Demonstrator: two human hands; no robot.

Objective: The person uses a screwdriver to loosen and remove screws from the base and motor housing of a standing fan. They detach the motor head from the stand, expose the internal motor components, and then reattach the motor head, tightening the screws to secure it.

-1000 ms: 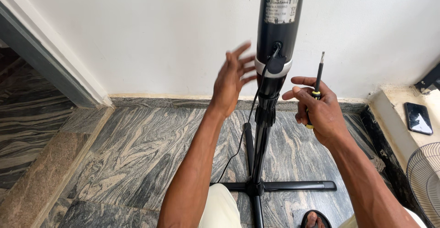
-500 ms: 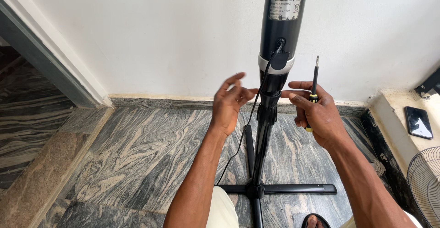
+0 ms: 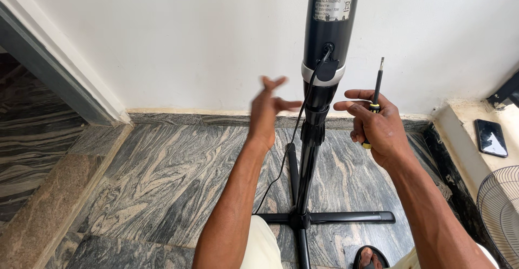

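A black standing-fan pole (image 3: 312,139) rises from a cross-shaped base (image 3: 324,217) on the marble floor, with a wide black upper tube (image 3: 331,25) and a grey collar. A black cord (image 3: 281,166) hangs from the collar. My left hand (image 3: 267,112) is open, fingers spread, just left of the pole and not touching it. My right hand (image 3: 376,128) is just right of the pole and holds a screwdriver (image 3: 375,93) with its shaft pointing up.
A white wall stands behind the fan. A dark door frame (image 3: 59,80) is at the left. A phone (image 3: 491,137) lies on a raised ledge at right, and a wire fan grille (image 3: 500,204) shows at the right edge. My sandalled foot (image 3: 370,257) is by the base.
My left hand has dropped from beside the collar and moved a little left, away from the pole. My right hand with the screwdriver has stayed almost still.
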